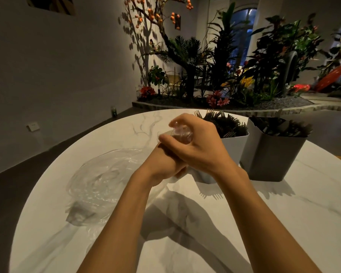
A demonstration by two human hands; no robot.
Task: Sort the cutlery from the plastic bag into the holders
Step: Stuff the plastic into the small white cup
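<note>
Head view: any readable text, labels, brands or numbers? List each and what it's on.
None readable.
Green can on the floor by the wall: label too small and dark to read.
White wall plate: any marking is blurred.
White holder, grey holder, plastic bag: no print visible.

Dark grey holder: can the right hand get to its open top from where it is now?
Probably yes. The dark grey holder stands just right of the right hand, nothing between, but that hand is gripping crumpled plastic.
</note>
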